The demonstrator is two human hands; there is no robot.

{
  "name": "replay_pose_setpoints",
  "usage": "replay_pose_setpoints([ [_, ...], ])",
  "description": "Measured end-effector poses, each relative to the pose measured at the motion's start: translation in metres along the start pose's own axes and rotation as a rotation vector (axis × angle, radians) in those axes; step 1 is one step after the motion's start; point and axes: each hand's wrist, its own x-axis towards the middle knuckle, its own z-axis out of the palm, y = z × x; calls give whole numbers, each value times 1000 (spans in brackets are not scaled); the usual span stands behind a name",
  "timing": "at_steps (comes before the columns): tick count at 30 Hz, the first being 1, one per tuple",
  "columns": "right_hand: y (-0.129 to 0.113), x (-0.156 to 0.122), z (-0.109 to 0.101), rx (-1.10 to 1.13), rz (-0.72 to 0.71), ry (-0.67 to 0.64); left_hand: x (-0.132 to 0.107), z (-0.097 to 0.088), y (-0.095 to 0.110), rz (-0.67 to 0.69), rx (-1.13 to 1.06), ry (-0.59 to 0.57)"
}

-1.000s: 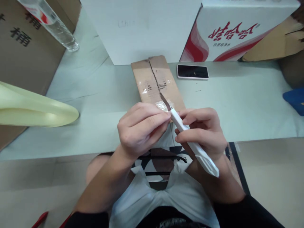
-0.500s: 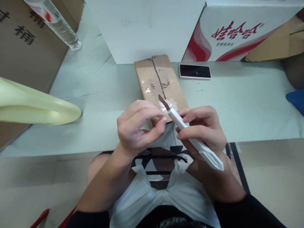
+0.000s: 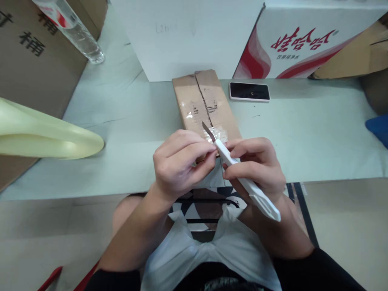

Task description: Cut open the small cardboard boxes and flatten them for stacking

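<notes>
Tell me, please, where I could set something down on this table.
One bare patch: between the right hand, phone and blue object. Another: between the yellow object and small brown box. Crowded: the middle, around the left hand, white-handled knife and that box.

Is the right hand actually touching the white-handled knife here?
Touching. The head view shows it plainly: the right hand holds the white-handled knife by its handle, a finger lying across it.

The knife (image 3: 257, 198) has a white handle and grey blade; the carton (image 3: 194, 91) is brown with black marks, the bench (image 3: 142, 133) pale green.
</notes>
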Motion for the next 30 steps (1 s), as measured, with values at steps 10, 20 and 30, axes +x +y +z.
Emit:
replay_pose_setpoints([
  [10,-5,0,-1,11,14,-15,-1,1,-4,-66,-145,1],
  [20,-7,2,-2,19,-14,-23,-2,0,-3,-131,-209,-13],
  [30,-8,6,-3,24,-42,-25,-2,-4,-3,-31,-137,2],
])
